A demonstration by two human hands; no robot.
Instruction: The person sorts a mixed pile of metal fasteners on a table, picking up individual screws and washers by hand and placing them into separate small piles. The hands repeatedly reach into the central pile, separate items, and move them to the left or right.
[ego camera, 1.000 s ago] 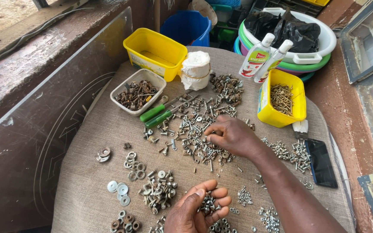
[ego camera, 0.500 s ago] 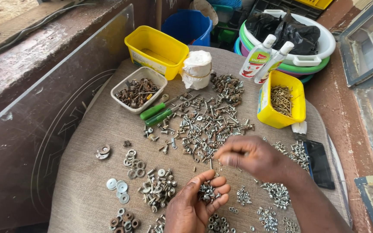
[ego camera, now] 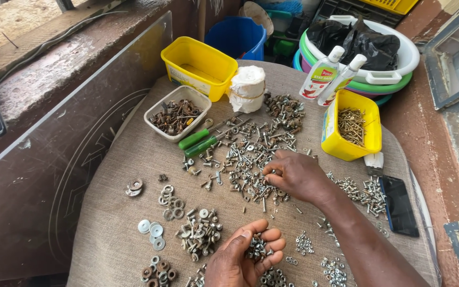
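A small heap of grey metal nuts and bolts (ego camera: 257, 248) is cupped in the left hand (ego camera: 245, 260) at the bottom centre, palm up and fingers curled so nothing rolls off. The right hand (ego camera: 296, 175), mid-frame, is pressed down on the big loose pile of silvery screws (ego camera: 245, 159) spread on the burlap-covered desk (ego camera: 107, 234), fingertips pinched on one piece. Sorted washers (ego camera: 152, 231) are kept in little groups lower left.
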